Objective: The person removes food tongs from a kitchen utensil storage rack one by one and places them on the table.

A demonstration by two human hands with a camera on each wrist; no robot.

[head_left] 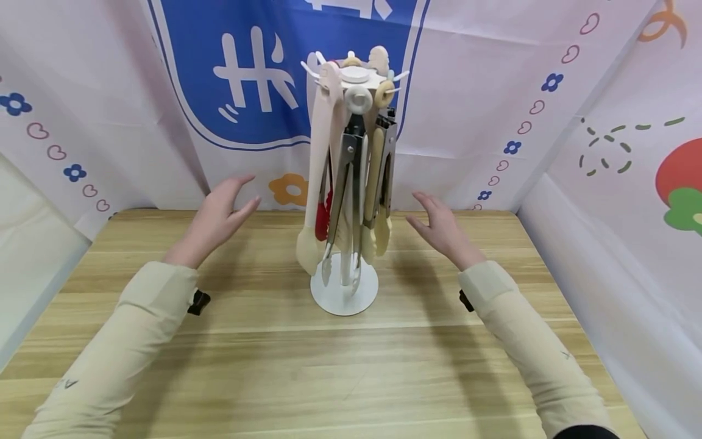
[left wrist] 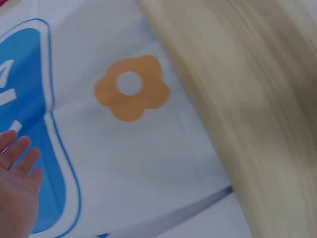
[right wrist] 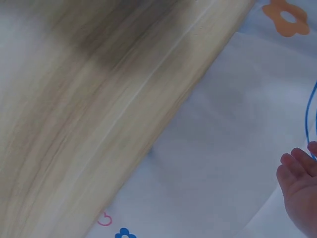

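A white rack with a round base [head_left: 344, 305] stands on the wooden table, with several kitchen tongs hanging from the hooks around its top. Among them are pale pink tongs [head_left: 320, 152], metal tongs with a grey ring [head_left: 359, 99] and beige-handled tongs [head_left: 375, 171]; a red tip [head_left: 322, 219] shows behind the pink pair. To the left of the rack, my left hand [head_left: 216, 213] is held in the air, fingers extended, touching nothing. On the opposite side my right hand [head_left: 441, 230] is also raised and apart from the tongs, its fingers extended.
The wooden table [head_left: 329, 378] ends at a printed cloth backdrop [head_left: 460, 91] bearing a blue panel and an orange flower [left wrist: 131, 89]. White cloth walls [head_left: 614, 274] rise on both sides of the table.
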